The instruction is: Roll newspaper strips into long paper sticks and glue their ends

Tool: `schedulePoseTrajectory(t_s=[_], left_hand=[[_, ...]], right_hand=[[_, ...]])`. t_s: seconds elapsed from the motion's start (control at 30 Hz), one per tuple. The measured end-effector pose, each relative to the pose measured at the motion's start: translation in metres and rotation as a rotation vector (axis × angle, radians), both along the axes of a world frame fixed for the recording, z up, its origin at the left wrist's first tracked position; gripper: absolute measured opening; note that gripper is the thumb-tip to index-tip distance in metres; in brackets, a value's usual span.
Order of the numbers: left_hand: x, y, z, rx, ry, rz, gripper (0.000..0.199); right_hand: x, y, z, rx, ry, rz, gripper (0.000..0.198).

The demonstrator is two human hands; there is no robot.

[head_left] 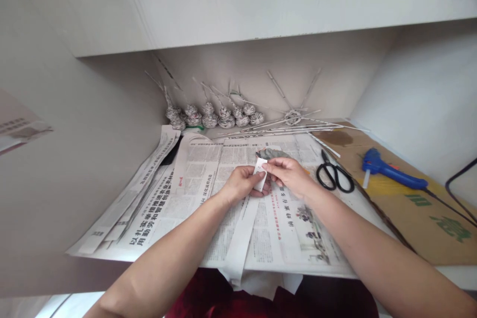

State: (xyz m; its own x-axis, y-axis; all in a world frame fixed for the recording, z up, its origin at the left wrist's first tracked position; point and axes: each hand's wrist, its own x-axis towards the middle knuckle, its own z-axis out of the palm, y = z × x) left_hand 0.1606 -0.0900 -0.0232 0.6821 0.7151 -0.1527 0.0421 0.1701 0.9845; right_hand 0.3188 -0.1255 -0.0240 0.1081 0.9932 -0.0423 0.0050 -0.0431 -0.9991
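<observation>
A long paper strip (244, 233), apparently cut from newspaper, runs from my fingers toward me and over the table's front edge. My left hand (244, 182) pinches its upper end between thumb and fingers. From the other side, my right hand (289, 174) grips the same end near the top corner, thumb and index finger together. The end stands up slightly and looks folded or bent, though my fingers cover part of it. Beneath both hands lie spread newspaper sheets (197, 174). A grey crumpled item (274, 153) is just behind my fingers, partly hidden.
Black-handled scissors (335, 179) lie to the right, beside a blue glue gun (395, 171) on a cardboard sheet (421, 238). Along the back wall stand several woven paper gourds (210, 117), a started weave (293, 118) and thin paper sticks (276, 130). Cut strips (145, 184) are stacked left.
</observation>
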Motion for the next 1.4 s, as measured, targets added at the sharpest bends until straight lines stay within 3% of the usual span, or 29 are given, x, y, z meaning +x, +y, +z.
schedulePoseTrajectory(t_s=[0.27,0.57,0.97,1.2,1.4], left_hand=[[-0.002,0.001,-0.001,0.018,0.008,-0.040,0.042],[-0.002,0.000,-0.005,0.104,-0.007,-0.050,0.037],[-0.001,-0.003,-0.002,0.127,0.002,-0.015,0.037],[-0.002,-0.001,0.000,0.078,-0.019,-0.011,0.039],[-0.002,-0.001,-0.004,0.132,0.013,-0.001,0.039]], right_hand=[[0.004,-0.002,0.006,0.016,-0.005,0.042,0.033],[0.000,0.002,-0.002,-0.019,0.026,-0.099,0.033],[-0.008,-0.001,0.001,-0.001,0.089,-0.121,0.035],[0.000,-0.003,0.008,-0.032,0.091,0.045,0.033],[0.000,-0.003,0.007,-0.037,0.146,0.016,0.033]])
